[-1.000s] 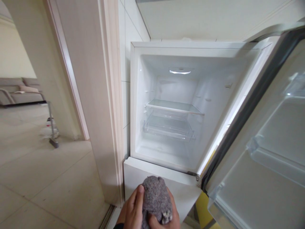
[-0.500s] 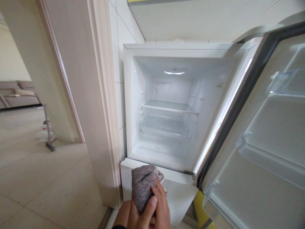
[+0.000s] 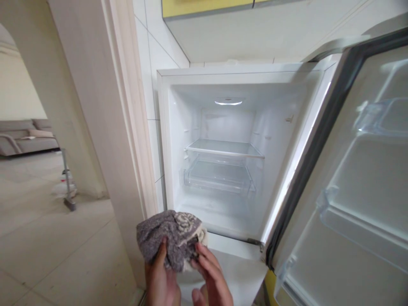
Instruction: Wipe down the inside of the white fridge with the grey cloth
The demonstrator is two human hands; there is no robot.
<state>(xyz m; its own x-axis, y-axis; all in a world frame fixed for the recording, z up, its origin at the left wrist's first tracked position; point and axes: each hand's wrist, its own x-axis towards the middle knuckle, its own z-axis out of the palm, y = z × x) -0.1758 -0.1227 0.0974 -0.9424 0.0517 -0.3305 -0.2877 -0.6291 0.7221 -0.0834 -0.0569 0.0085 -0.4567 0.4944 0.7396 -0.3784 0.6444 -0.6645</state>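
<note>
A grey patterned cloth (image 3: pixel 165 236), crumpled and partly spread, is held in front of the open fridge (image 3: pixel 165 127). My left hand (image 3: pixel 162 272) grips it from below, thumb laid over its near side. On the cloth's right edge rest the fingertips of my right hand (image 3: pixel 210 272); its fingers are apart from the thumb, and whether they pinch any fabric is unclear. Inside the fridge are a glass shelf (image 3: pixel 226 148) and, beneath it, a clear drawer (image 3: pixel 216 180).
The fridge door (image 3: pixel 360 170), with clear door bins (image 3: pixel 357 229), stands swung out on the right. A wooden door frame (image 3: pixel 105 127) is close on the left. Beyond it are a broom (image 3: pixel 67 187) and a sofa (image 3: pixel 28 138). A yellow-edged cabinet (image 3: pixel 207 8) hangs above.
The cloth has gone from a tight bundle to a wider spread and shifted left. My hands have moved apart, the right one loosening from the bundle. The view has tilted slightly up.
</note>
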